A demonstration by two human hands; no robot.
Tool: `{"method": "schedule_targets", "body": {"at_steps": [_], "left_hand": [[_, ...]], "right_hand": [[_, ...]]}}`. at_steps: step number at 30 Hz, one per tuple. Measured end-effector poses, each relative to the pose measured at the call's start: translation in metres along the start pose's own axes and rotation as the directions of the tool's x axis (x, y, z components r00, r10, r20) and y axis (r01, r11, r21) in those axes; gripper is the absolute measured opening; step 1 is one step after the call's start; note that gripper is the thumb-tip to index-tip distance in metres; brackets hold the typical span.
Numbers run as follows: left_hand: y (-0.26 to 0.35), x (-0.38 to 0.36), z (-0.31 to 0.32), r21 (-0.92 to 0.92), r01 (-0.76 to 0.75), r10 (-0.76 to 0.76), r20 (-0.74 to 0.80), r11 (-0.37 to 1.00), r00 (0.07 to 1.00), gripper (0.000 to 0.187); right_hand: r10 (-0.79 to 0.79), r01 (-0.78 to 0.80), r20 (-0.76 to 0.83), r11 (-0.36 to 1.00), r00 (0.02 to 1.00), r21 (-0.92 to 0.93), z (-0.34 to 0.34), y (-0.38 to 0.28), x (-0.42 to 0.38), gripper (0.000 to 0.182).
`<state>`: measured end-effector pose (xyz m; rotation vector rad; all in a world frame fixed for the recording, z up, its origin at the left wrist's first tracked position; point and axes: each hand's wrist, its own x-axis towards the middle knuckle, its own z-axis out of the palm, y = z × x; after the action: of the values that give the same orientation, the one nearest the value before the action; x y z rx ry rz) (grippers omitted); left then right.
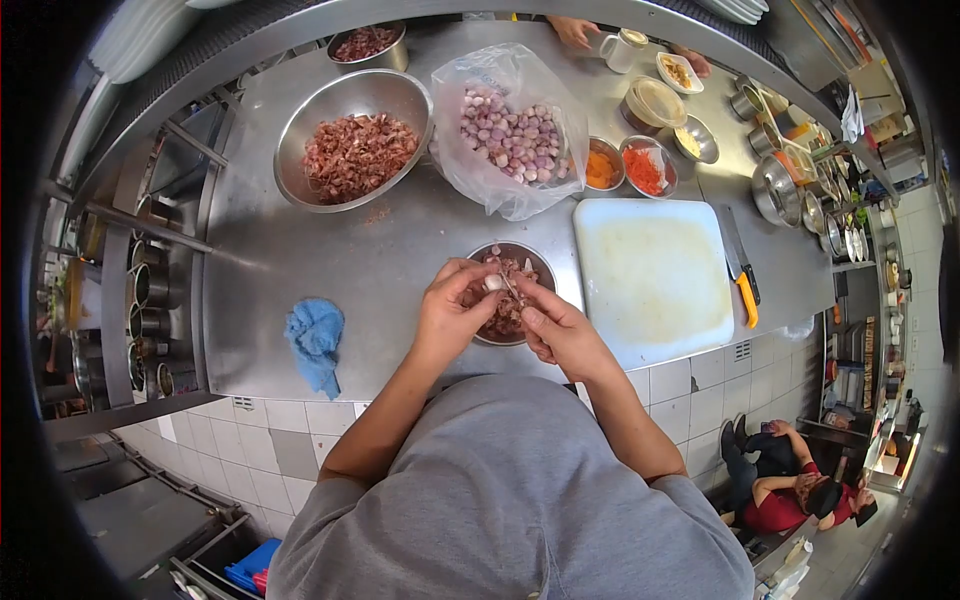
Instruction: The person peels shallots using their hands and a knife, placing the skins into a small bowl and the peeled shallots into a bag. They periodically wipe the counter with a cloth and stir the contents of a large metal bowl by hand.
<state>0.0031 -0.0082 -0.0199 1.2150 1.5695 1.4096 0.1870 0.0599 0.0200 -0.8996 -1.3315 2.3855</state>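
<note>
Over a small metal bowl (503, 330) of reddish-brown skins, my left hand (455, 309) pinches a pale peeled shallot (494, 282). My right hand (561, 327) is closed beside it, its fingertips at a thin light piece too small to name, near the shallot. Behind the bowl, a clear plastic bag (459, 182) holds several purple-white shallots (515, 135). A large metal bowl (290, 180) at the back left is heaped with reddish skins (358, 155). Just right of my hands lies a white cutting board (652, 275).
A blue cloth (316, 343) lies left. Right of the board is a yellow-handled knife (744, 280). Bowls of orange (601, 170) and red pieces (646, 172) stand behind the board. Another person's hand (575, 31) is across the table; people in red (800, 500) sit lower right.
</note>
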Motion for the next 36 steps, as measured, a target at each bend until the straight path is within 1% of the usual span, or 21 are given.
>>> {"method": "schedule_targets", "body": {"at_steps": [2,6,8,9,11,12,14,15,17,18,19,20,21,23,24,26,27,29,30,32,36], "left_hand": [[0.000,-0.001,0.005,-0.317,0.010,-0.009,0.005,0.948,1.000,0.034],[0.003,-0.001,0.006,-0.381,-0.001,0.013,0.028,0.925,1.000,0.035],[0.000,-0.001,0.006,-0.438,-0.023,0.038,0.026,0.899,0.999,0.036],[-0.001,-0.001,0.005,-0.438,-0.022,0.037,0.027,0.899,0.999,0.036],[-0.003,-0.001,0.005,-0.472,-0.055,0.081,0.034,0.880,0.996,0.037],[-0.001,-0.002,0.005,-0.471,-0.054,0.081,0.036,0.880,0.996,0.037],[0.004,-0.003,0.006,-0.506,0.018,0.000,0.036,0.862,0.999,0.037],[0.003,-0.004,0.005,-0.506,0.019,-0.001,0.036,0.862,0.999,0.037],[0.003,-0.005,0.005,-0.499,0.059,-0.033,0.059,0.865,0.998,0.038],[0.002,-0.005,0.005,-0.499,0.058,-0.033,0.059,0.865,0.998,0.038],[-0.001,-0.004,0.005,-0.570,0.162,-0.122,0.108,0.806,0.987,0.037],[-0.003,-0.004,0.004,-0.630,0.262,-0.204,0.164,0.731,0.965,0.036],[-0.001,-0.004,0.005,-0.630,0.261,-0.203,0.164,0.731,0.965,0.036],[0.004,-0.004,0.007,-0.727,0.313,-0.254,0.195,0.611,0.947,0.035],[0.004,-0.004,0.007,-0.727,0.314,-0.254,0.196,0.611,0.947,0.035],[0.005,-0.003,0.005,-0.735,0.332,-0.262,0.215,0.591,0.941,0.031],[0.002,-0.003,0.004,-0.735,0.331,-0.262,0.214,0.591,0.941,0.031],[-0.007,-0.003,0.004,-0.758,0.371,-0.284,0.252,0.537,0.925,0.026],[-0.007,-0.003,0.004,-0.758,0.371,-0.283,0.253,0.536,0.925,0.026],[-0.009,-0.002,0.003,-0.790,0.385,-0.269,0.286,0.478,0.920,0.021],[-0.011,-0.003,0.006,-0.827,0.386,-0.271,0.294,0.408,0.917,0.021]], "right_hand": [[0.013,-0.013,0.013,1.000,1.000,-0.005,0.000,0.000,0.000,0.050],[-0.031,0.031,0.006,1.000,0.999,0.002,-0.001,0.006,0.001,0.051],[-0.022,0.023,0.011,0.996,1.000,-0.081,-0.006,0.008,0.002,0.052],[-0.022,0.022,0.011,0.997,1.000,-0.080,-0.006,0.010,0.003,0.052],[-0.214,0.201,-0.014,0.937,0.977,-0.287,-0.002,0.014,0.005,0.052],[-0.214,0.201,-0.015,0.937,0.977,-0.286,-0.002,0.014,0.005,0.052],[-0.294,0.279,0.021,0.879,0.956,-0.386,-0.002,0.014,0.006,0.052],[-0.294,0.278,0.021,0.880,0.956,-0.386,-0.002,0.015,0.007,0.052],[-0.410,0.352,-0.013,0.798,0.912,-0.489,-0.001,0.018,0.008,0.050],[-0.410,0.353,-0.012,0.798,0.912,-0.489,-0.002,0.016,0.005,0.050],[-0.208,0.196,-0.047,0.963,0.977,-0.185,-0.003,0.010,0.001,0.048],[0.003,-0.001,-0.012,0.991,1.000,0.136,-0.004,0.006,-0.001,0.047],[0.002,0.000,-0.012,0.991,1.000,0.136,-0.001,0.006,-0.001,0.047],[0.002,0.016,-0.126,0.990,0.992,0.143,0.006,0.006,0.001,0.045],[0.002,0.016,-0.127,0.990,0.992,0.143,0.005,0.007,0.000,0.045],[-0.054,0.052,-0.141,0.998,0.989,-0.022,0.003,0.008,0.002,0.047],[-0.054,0.052,-0.140,0.998,0.989,-0.021,0.002,0.010,0.003,0.047],[-0.083,0.079,-0.092,0.996,0.992,-0.052,-0.001,0.014,0.004,0.047],[-0.083,0.079,-0.093,0.996,0.992,-0.052,0.000,0.014,0.004,0.047],[-0.052,0.049,-0.140,0.999,0.989,-0.022,0.002,0.011,0.004,0.048],[-0.040,0.038,-0.143,0.999,0.989,-0.019,0.003,0.009,0.002,0.050]]}}
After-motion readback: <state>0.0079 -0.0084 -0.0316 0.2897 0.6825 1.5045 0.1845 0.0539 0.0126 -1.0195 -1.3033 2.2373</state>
